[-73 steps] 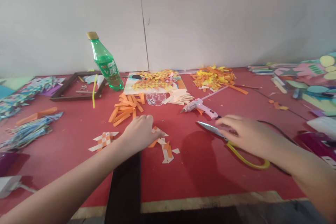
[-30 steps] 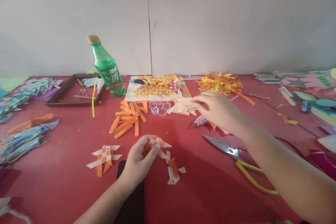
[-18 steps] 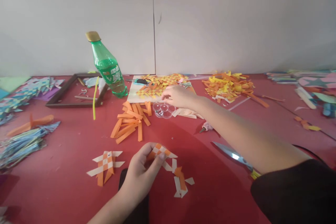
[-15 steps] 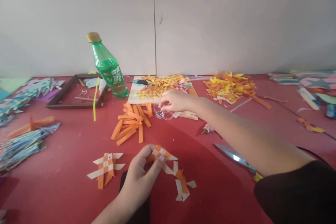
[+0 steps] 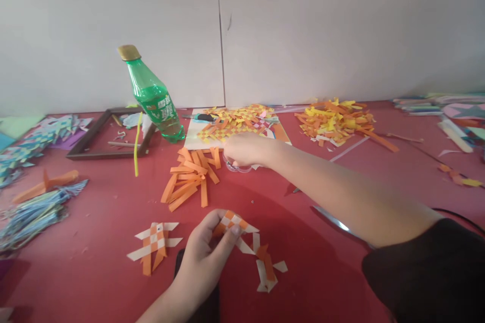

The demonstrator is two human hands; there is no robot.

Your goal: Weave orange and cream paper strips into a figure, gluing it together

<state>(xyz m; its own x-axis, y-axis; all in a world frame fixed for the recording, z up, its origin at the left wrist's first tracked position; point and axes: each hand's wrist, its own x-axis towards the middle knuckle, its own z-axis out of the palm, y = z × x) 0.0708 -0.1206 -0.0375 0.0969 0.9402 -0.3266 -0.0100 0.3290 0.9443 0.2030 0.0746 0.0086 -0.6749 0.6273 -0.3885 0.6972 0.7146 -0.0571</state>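
Observation:
Between thumb and fingers, my left hand (image 5: 206, 252) pinches a small woven paper piece (image 5: 235, 220) in orange and cream checks. My right hand (image 5: 248, 149) reaches far forward over a clear flower-shaped bead tray (image 5: 245, 169) that holds tiny dark and white bits. Its fingertips are bent down into the tray, and what they pinch, if anything, is hidden. A woven paper fish (image 5: 156, 238) with an eye lies left of my left hand. Trimmed paper offcuts (image 5: 267, 268) lie to the right of that hand. One tiny ring-like bit (image 5: 252, 202) rests on the red table between my hands.
Orange paper strips (image 5: 189, 174) lie left of the tray. A green bottle (image 5: 155, 98) leans beside a dark frame (image 5: 87, 136). Scissors (image 5: 337, 222) lie partly under my right forearm. A paper heap (image 5: 337, 121) sits back right; a black phone-like slab (image 5: 208, 300) lies under my left wrist.
My left hand has picked up the woven piece from the table. My right hand has left the scissors, swept over the glue gun and cream strips, and lowered its fingers into the bead tray.

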